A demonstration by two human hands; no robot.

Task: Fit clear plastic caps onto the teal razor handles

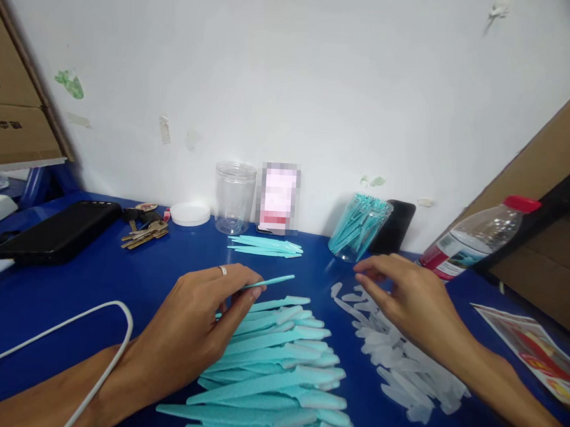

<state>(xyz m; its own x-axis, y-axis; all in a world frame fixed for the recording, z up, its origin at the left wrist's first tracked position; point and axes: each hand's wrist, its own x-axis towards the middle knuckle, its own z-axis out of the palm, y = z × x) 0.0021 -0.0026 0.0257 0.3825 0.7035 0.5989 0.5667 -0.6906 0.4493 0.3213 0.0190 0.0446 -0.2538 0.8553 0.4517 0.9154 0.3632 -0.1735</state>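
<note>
My left hand [213, 312] pinches a slim teal eyebrow razor [279, 280] between thumb and fingers, its end pointing right. Below it lies a thick pile of teal eyebrow razors [266, 381], tapered ends mostly to the left. My right hand [405, 296] hovers at the upper edge of a heap of frosted translucent blade covers [401, 360]. Its thumb and forefinger are apart, with nothing visible between them. A small row of teal razors [264, 246] lies farther back on the blue table [166, 284].
A clear jar [235, 198], a white lid [190, 213] and a lit phone [280, 197] stand by the wall. Right of them is a jar of teal sticks [361, 227], then a water bottle [475, 239]. Keys [145, 228] and a black power bank [59, 230] lie left. A white cable [110, 357] crosses my left forearm.
</note>
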